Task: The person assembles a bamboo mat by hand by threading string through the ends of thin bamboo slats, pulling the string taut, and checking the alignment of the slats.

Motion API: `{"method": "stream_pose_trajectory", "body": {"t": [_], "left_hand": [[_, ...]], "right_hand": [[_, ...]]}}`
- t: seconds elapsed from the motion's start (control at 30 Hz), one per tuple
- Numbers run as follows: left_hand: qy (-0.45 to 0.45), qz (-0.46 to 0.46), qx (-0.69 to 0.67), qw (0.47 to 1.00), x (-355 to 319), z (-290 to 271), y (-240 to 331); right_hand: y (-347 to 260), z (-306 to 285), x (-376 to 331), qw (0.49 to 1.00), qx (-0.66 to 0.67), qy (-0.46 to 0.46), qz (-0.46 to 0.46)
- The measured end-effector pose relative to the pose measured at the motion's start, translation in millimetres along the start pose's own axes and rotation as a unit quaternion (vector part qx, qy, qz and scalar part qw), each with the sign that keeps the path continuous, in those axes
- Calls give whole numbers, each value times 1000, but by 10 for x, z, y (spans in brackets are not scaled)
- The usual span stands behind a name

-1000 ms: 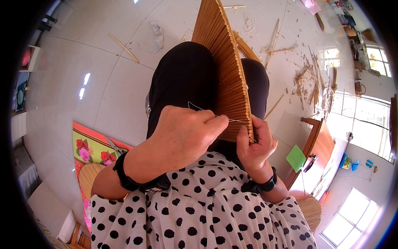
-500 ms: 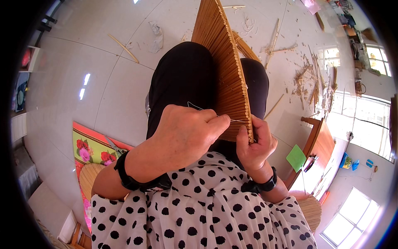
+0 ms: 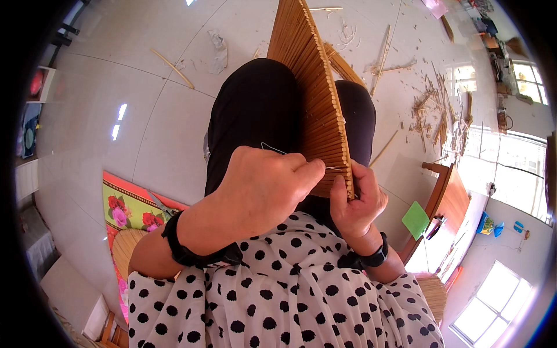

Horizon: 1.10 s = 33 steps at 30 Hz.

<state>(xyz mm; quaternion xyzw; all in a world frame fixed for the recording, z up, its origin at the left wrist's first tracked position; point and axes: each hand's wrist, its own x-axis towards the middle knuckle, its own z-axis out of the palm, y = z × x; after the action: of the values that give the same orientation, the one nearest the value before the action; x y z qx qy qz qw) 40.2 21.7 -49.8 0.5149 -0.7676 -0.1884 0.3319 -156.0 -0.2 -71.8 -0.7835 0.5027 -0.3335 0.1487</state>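
Observation:
A stiff panel of thin brown sticks [image 3: 316,98], laid side by side, stands on edge between my knees. Its row of pale stick ends faces up and right. My left hand [image 3: 258,182] is closed in a pinch on a thin pale thread [image 3: 333,169], which runs from the fingertips to the panel's near edge. Behind that hand a loose bit of the strand curls over the dark trousers. My right hand [image 3: 360,200] grips the panel's near corner, thumb on the left face and fingers round the right side, partly hidden by the sticks.
Stick scraps [image 3: 432,110] and shavings litter the floor at the far right. A single stick [image 3: 172,68] lies far left. Scissors [image 3: 159,203] rest on a floral cloth [image 3: 125,209] beside my left arm. A wooden table [image 3: 444,214] stands to the right, near a green flap [image 3: 415,220].
My left hand has shifted slightly right, closer to the panel's edge, so less of the thread shows between them. My right hand keeps its hold on the corner.

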Motion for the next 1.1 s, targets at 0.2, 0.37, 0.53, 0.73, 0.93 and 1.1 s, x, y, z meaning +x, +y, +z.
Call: {"method": "stream_pose_trajectory", "body": {"t": [0.2, 0.37, 0.53, 0.73, 0.93, 1.1], "left_hand": [[-18, 4, -2, 1000, 13, 13, -85], [-24, -25, -32, 999, 19, -14, -60], [-32, -28, -37, 998, 58, -100, -22], [-58, -34, -19, 998, 14, -81, -44], [-96, -43, 6, 994, 42, -116, -3], [-119, -97, -23, 988, 86, -149, 38]], "right_hand": [[-10, 31, -18, 1000, 25, 1, 1], [54, 18, -16, 995, 81, -19, -50], [238, 36, -25, 966, 235, -43, -98], [363, 105, -154, 949, 296, -57, -94], [388, 181, -218, 945, 303, -12, -124], [398, 185, -213, 937, 323, -4, -132]]}}
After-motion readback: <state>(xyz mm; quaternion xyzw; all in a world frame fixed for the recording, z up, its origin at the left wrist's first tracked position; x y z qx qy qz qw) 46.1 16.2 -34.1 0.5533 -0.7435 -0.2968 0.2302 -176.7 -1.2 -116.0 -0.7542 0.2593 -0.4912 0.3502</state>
